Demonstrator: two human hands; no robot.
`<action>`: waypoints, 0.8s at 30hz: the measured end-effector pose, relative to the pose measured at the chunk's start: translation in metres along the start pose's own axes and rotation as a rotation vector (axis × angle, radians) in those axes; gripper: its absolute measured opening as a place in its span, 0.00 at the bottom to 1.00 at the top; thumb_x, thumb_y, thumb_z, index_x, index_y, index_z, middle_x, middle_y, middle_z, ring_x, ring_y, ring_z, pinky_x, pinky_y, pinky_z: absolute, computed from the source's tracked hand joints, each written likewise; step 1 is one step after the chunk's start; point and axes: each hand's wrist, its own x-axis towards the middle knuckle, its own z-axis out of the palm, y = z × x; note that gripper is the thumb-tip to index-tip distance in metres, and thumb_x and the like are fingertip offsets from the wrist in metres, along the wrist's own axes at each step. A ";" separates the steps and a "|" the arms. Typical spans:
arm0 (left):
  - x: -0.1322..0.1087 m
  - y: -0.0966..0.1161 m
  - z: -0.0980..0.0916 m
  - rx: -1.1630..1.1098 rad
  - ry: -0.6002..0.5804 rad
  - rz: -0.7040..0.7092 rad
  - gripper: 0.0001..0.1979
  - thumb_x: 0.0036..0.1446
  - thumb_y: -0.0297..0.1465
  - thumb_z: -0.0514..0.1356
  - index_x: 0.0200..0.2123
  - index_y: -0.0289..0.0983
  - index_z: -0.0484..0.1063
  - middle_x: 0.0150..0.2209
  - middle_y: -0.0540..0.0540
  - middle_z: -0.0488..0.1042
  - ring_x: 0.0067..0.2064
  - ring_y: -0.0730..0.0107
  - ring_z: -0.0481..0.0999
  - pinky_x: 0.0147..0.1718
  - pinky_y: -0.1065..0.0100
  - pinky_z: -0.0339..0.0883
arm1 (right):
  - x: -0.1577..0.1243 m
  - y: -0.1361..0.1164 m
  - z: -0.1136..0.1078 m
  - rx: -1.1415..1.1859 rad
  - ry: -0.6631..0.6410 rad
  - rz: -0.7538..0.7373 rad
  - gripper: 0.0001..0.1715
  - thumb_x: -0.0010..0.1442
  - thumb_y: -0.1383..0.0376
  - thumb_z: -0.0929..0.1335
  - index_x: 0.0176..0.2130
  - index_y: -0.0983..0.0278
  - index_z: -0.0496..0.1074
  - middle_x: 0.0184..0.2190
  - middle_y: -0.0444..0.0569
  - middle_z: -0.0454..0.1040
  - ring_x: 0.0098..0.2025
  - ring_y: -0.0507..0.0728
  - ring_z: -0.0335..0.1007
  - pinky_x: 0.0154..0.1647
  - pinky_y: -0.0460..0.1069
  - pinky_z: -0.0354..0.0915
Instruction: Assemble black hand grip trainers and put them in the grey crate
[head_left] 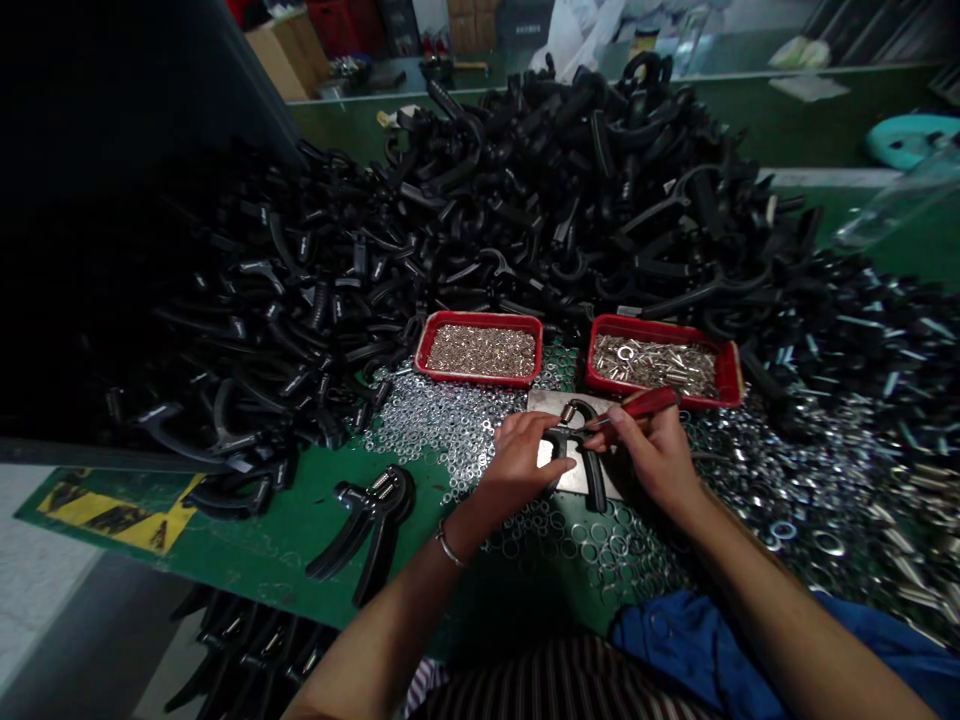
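My left hand (525, 458) is closed on the left side of a black hand grip (595, 478), its thumb near the lower handle. The grip lies on a pale metal plate (540, 402). In my right hand (654, 450) is a red-handled tool (651, 402), its thin shaft pointing left at the grip's middle joint. Whether the tip touches the joint is too small to tell. Another black hand grip with a spring (373, 520) rests on the green table (292, 530) to the left.
Beyond the plate stand a red tray of tiny metal parts (480, 378) and a red tray of pins (660, 398). Black handles (480, 220) are heaped behind them. Loose metal rings (431, 410) surround the plate. A blue cloth (690, 640) lies at the front right.
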 end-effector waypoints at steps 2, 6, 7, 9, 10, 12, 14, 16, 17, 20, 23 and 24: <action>0.000 0.000 0.000 0.000 0.000 -0.001 0.27 0.54 0.38 0.68 0.55 0.41 0.67 0.55 0.45 0.71 0.58 0.56 0.65 0.59 0.54 0.56 | 0.000 0.000 0.001 -0.024 0.010 -0.005 0.19 0.63 0.50 0.69 0.41 0.55 0.56 0.35 0.48 0.80 0.28 0.61 0.79 0.28 0.57 0.76; -0.001 0.001 0.000 -0.008 0.004 -0.003 0.26 0.55 0.38 0.68 0.55 0.42 0.67 0.55 0.46 0.71 0.58 0.55 0.65 0.59 0.54 0.56 | -0.003 0.000 0.001 -0.117 0.052 -0.032 0.19 0.63 0.50 0.68 0.41 0.55 0.57 0.34 0.49 0.80 0.28 0.62 0.79 0.29 0.59 0.76; -0.001 0.001 0.000 -0.010 0.006 -0.004 0.26 0.55 0.38 0.68 0.55 0.42 0.67 0.55 0.46 0.72 0.58 0.55 0.65 0.59 0.53 0.56 | -0.004 0.000 0.001 -0.146 0.050 -0.036 0.18 0.63 0.50 0.68 0.41 0.55 0.58 0.33 0.49 0.80 0.28 0.63 0.79 0.30 0.59 0.76; 0.000 0.000 0.001 -0.012 0.012 -0.005 0.26 0.54 0.38 0.68 0.55 0.42 0.67 0.55 0.46 0.72 0.58 0.55 0.65 0.60 0.53 0.56 | -0.006 -0.003 0.002 -0.205 0.034 -0.042 0.17 0.64 0.49 0.68 0.41 0.55 0.60 0.31 0.50 0.80 0.28 0.64 0.79 0.31 0.60 0.75; 0.000 0.000 0.001 -0.012 0.014 -0.005 0.26 0.54 0.38 0.68 0.55 0.42 0.67 0.55 0.46 0.72 0.58 0.55 0.65 0.59 0.53 0.56 | -0.007 -0.005 0.002 -0.230 0.027 -0.045 0.16 0.64 0.49 0.67 0.41 0.55 0.61 0.31 0.50 0.80 0.29 0.64 0.79 0.31 0.60 0.74; -0.001 0.000 0.002 -0.010 0.014 -0.008 0.26 0.55 0.38 0.67 0.55 0.42 0.67 0.55 0.46 0.71 0.58 0.54 0.65 0.59 0.53 0.56 | -0.008 -0.009 0.003 -0.254 0.019 -0.051 0.16 0.64 0.48 0.67 0.41 0.55 0.63 0.31 0.51 0.80 0.29 0.64 0.79 0.32 0.60 0.74; -0.001 0.000 0.002 -0.008 0.014 -0.009 0.25 0.55 0.38 0.67 0.55 0.42 0.67 0.55 0.46 0.71 0.58 0.54 0.65 0.59 0.52 0.56 | -0.009 -0.012 0.003 -0.257 0.017 -0.050 0.16 0.64 0.48 0.67 0.40 0.56 0.63 0.30 0.50 0.80 0.29 0.64 0.79 0.32 0.59 0.73; -0.002 0.001 0.002 -0.009 0.020 -0.005 0.25 0.55 0.38 0.67 0.55 0.42 0.67 0.55 0.45 0.71 0.58 0.54 0.65 0.59 0.53 0.56 | -0.011 -0.013 0.004 -0.274 0.018 -0.054 0.15 0.65 0.48 0.66 0.40 0.56 0.64 0.28 0.49 0.79 0.29 0.64 0.79 0.33 0.59 0.73; -0.002 0.001 0.001 -0.010 0.024 -0.003 0.25 0.55 0.38 0.67 0.55 0.42 0.67 0.55 0.45 0.71 0.58 0.55 0.65 0.59 0.53 0.57 | -0.012 -0.013 0.004 -0.295 0.026 -0.062 0.14 0.65 0.49 0.66 0.40 0.56 0.64 0.27 0.49 0.79 0.30 0.64 0.79 0.34 0.60 0.73; -0.002 0.001 0.002 -0.010 0.030 -0.001 0.26 0.54 0.37 0.68 0.55 0.41 0.67 0.54 0.45 0.71 0.58 0.55 0.65 0.59 0.54 0.56 | -0.014 -0.007 0.008 -0.400 0.057 -0.120 0.14 0.65 0.50 0.66 0.41 0.56 0.63 0.31 0.52 0.79 0.31 0.65 0.78 0.35 0.61 0.73; -0.001 0.001 0.002 -0.006 0.017 -0.008 0.26 0.54 0.38 0.68 0.54 0.42 0.68 0.54 0.46 0.71 0.57 0.55 0.65 0.58 0.54 0.57 | -0.010 -0.001 0.013 -0.460 0.062 -0.132 0.17 0.64 0.51 0.67 0.44 0.56 0.59 0.31 0.52 0.78 0.31 0.66 0.78 0.31 0.59 0.72; -0.001 0.001 0.001 -0.004 0.011 -0.010 0.25 0.54 0.38 0.68 0.54 0.42 0.68 0.54 0.46 0.71 0.57 0.54 0.65 0.57 0.54 0.57 | -0.007 -0.001 0.015 -0.444 0.048 -0.113 0.18 0.64 0.50 0.67 0.43 0.56 0.58 0.30 0.50 0.78 0.29 0.66 0.77 0.28 0.58 0.72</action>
